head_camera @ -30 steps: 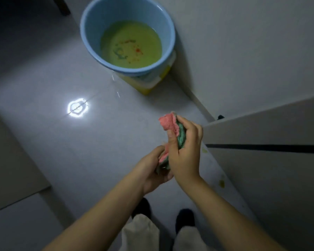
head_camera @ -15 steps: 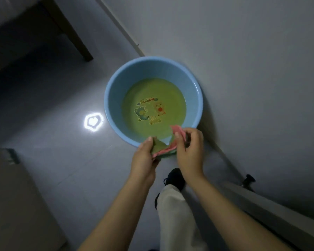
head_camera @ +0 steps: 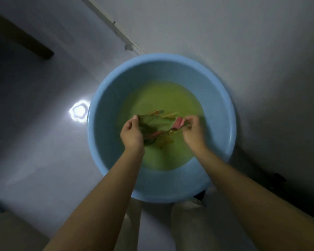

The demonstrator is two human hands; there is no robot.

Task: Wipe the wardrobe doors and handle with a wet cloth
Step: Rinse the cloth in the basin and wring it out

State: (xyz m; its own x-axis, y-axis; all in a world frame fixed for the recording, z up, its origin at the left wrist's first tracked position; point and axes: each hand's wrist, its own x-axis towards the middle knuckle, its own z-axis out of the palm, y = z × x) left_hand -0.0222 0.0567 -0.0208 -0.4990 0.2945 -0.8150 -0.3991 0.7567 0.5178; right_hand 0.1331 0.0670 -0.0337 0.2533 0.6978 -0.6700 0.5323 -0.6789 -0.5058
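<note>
A green and pink cloth is stretched between both hands over the yellowish water in a light blue basin. My left hand grips its left end with curled fingers. My right hand pinches its right, pink end. The cloth hangs low in the basin, at or in the water; the blur hides which. No wardrobe door or handle shows clearly in this view.
The basin stands on a pale tiled floor against a light wall or panel. A dark furniture leg crosses the upper left. A lamp glare shines on the floor. My legs are below.
I have moved from beside the wardrobe door to right over the basin. The cloth, bunched in both hands before, is now spread out between them and lowered into the basin.
</note>
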